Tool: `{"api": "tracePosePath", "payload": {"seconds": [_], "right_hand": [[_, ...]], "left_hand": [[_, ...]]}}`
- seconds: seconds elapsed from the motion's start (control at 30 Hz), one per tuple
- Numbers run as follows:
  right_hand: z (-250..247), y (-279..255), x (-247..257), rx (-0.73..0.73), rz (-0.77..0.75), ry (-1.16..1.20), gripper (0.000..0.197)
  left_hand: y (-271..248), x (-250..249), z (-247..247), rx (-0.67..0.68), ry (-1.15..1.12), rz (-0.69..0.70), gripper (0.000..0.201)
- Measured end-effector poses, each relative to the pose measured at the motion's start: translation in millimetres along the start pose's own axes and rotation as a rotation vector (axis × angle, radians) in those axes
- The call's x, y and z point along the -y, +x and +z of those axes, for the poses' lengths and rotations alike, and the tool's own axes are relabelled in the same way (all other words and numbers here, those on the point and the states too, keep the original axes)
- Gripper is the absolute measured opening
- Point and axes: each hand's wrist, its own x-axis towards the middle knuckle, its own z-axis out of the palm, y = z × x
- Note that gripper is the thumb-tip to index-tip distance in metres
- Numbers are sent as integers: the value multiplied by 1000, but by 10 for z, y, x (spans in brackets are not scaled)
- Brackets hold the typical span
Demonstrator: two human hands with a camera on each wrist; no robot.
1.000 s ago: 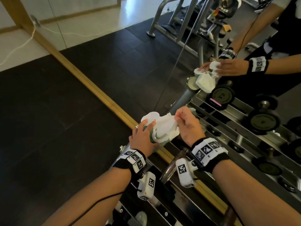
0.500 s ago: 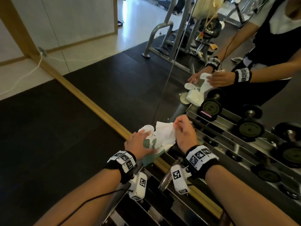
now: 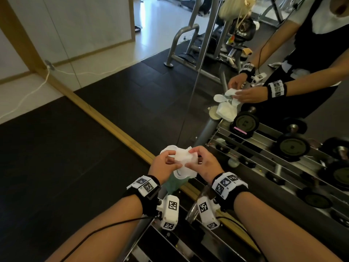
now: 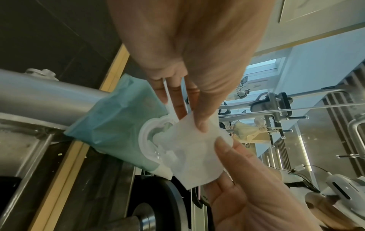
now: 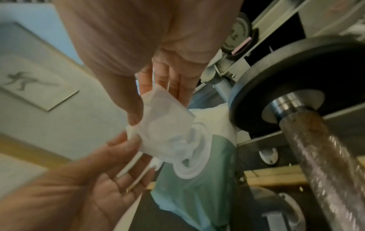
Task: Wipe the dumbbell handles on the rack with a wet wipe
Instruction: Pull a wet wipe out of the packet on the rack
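A white wet wipe (image 3: 184, 157) sticks out of the round opening of a green wipes pack (image 3: 173, 183). The pack lies against the grey end tube of the dumbbell rack (image 4: 49, 100). My left hand (image 3: 174, 156) and right hand (image 3: 190, 157) each pinch the wipe's upper edge between thumb and fingers. In the left wrist view the wipe (image 4: 193, 153) trails down into the pack (image 4: 118, 125). A dumbbell with a rusty knurled handle (image 5: 326, 156) and a black plate (image 5: 296, 75) lies on the rack just below my right wrist.
A wall mirror (image 3: 207, 103) stands right behind the rack and reflects my arms, the rack rails and several dumbbells (image 3: 244, 122). A wooden trim strip (image 3: 105, 118) runs along its base. Black rubber flooring (image 3: 56, 167) lies to the left.
My left hand has let go of the pack and now pinches the wipe beside my right hand. The wipe is drawn further out and the head view has tilted up.
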Motion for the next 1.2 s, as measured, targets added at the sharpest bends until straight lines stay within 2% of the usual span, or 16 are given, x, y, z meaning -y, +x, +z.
{"api": "tracePosePath", "payload": {"seconds": [0.03,0.17,0.3,0.4,0.53,0.6,0.67,0.73,0.8,0.9,0.97,1.0,1.07,1.13,1.2], "right_hand": [[-1,8,-14,-9,-3,-43,31],[-19,94,-51,-152,-62,-129,12],[-54,151,-45,-161,-78,-226,9],[-114,174,-31,-175,-77,-239,14],[-247,203,-27,-295,-16,-197,20],[-333,213,-35,-360,53,-122,23],[-418,200,-40,-384,107,-26,25],[-495,162,-40,-388,135,56,24],[-559,94,-21,-380,162,97,23],[-616,-56,12,-349,174,168,24],[-659,-202,42,-343,195,227,26],[-685,-282,60,-341,205,263,27],[-740,-454,111,-334,228,340,27],[-792,-618,166,-335,257,429,25],[-826,-763,212,-321,290,527,21]], "left_hand": [[5,5,3,-16,6,23,41],[34,9,-5,-32,98,103,37],[61,-23,14,-82,135,136,32],[78,-50,14,-97,158,143,30],[107,7,-18,-175,203,88,30],[116,23,-37,-218,179,45,38],[129,31,-28,-228,207,69,54],[135,31,6,-203,296,144,61],[140,15,50,-106,380,194,52],[131,-20,100,104,730,125,40],[77,-73,101,128,950,70,41],[47,-126,102,104,975,66,41],[-33,-271,139,44,901,135,37],[-140,-482,238,29,693,219,30],[-294,-728,407,94,350,145,28]]}}
